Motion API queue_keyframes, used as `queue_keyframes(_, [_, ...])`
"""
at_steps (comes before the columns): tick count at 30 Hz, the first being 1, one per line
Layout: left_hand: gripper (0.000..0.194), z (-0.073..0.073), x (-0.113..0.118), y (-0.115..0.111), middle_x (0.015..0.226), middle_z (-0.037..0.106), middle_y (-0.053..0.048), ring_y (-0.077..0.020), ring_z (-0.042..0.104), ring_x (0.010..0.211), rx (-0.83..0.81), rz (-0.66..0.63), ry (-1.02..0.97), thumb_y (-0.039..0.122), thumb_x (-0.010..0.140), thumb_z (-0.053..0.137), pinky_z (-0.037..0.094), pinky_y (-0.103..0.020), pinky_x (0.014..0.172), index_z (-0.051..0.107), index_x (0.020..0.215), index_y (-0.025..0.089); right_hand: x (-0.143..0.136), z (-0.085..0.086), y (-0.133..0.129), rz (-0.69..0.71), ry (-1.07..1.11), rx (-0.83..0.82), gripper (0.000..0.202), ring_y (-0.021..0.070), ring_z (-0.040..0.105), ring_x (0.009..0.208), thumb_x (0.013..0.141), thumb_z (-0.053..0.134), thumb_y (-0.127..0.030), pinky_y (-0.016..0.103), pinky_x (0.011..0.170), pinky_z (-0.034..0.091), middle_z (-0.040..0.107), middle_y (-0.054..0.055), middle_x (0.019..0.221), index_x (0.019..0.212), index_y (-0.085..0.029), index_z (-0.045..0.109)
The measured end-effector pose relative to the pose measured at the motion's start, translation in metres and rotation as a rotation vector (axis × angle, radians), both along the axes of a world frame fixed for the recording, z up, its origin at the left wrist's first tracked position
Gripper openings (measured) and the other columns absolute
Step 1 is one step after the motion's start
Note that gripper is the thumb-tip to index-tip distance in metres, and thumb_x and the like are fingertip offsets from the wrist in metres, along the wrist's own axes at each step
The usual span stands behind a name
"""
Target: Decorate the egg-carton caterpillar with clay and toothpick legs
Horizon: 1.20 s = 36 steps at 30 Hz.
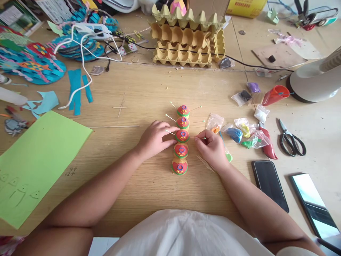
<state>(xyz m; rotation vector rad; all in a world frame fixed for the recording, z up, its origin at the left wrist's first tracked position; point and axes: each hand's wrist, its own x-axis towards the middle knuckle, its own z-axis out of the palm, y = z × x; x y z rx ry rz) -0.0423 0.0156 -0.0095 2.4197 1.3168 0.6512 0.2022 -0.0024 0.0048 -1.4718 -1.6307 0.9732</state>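
A strip of egg-carton cups [182, 151] stands in the middle of the table, in a row running away from me. Its tops are covered in red clay with blue rings, yellow marks and green rims. Green-tipped toothpicks [198, 121] stick out sideways from the far cups. My left hand [157, 138] has its thumb and index finger against the left side of the middle cup, holding the strip steady. On the right, my right hand [211, 147] pinches a green-tipped toothpick [201, 138] level with that cup, its inner end close to the cup's side.
Loose toothpicks [205, 163] lie beside my right hand. Clay bags [234, 133], scissors [291, 138] and phones [270, 185] are on the right. Egg cartons [183, 57] stand at the back. Green paper [42, 160] and a thin stick [114, 126] lie left.
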Motion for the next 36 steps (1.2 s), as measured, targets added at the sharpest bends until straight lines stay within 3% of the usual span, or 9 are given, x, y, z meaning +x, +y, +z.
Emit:
queue_keyframes(21, [0.038,-0.0013,-0.0001,-0.0002,0.105,0.068,-0.005,-0.0246,0.060,0.099,0.019,-0.001,-0.002,0.044,0.093,0.069,0.048,-0.038,0.090,0.069,0.128,0.029,-0.0019,0.0021,0.0027,0.046,-0.036,-0.042,0.014,0.0104,0.039,0.052,0.083,0.061,-0.026,0.026,0.051,0.030,0.049,-0.004,0.058,0.072,-0.020,0.057])
queue_keyframes(36, [0.038,0.0034,0.0012,-0.0016,0.102,0.068,-0.006,-0.0243,0.059,0.097,0.008,0.012,0.006,0.043,0.092,0.071,0.048,-0.038,0.089,0.071,0.127,0.028,0.0002,0.0024,0.0019,0.088,0.053,-0.077,0.011,0.0108,0.042,0.058,0.082,0.064,-0.025,0.025,0.054,0.035,0.052,-0.004,0.071,0.090,-0.021,0.059])
